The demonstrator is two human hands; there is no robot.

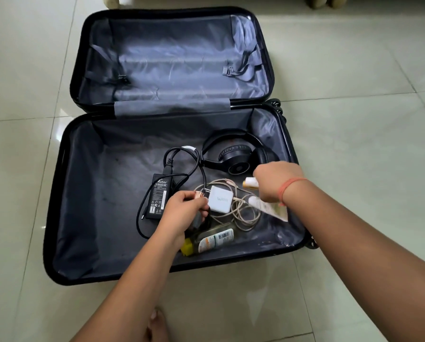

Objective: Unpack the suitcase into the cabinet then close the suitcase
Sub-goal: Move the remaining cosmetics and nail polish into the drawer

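We looked down on a floor point(354, 95) of large, glossy, cream tiles with thin grout lines and soft reflections of light. On it lay the black suitcase point(58, 193), opened flat, both halves lined in grey; the far half held only its loose straps. The contents sat in the near half, toward its right side: black headphones point(233, 159) by the far wall, a black power adapter point(158, 196) with its coiled cord, a clear bottle point(211, 239) with a yellow cap near the front wall, a white tube point(268, 206), and a white charger point(220, 199) on a tangled pale cable. Our left hand point(182, 213) had its fingers curled, pinching a small copper-coloured piece point(199, 195) just beside the charger. Our right hand point(278, 180), knuckles up, gripped a small white-and-yellow stick point(251, 183) above the tube.
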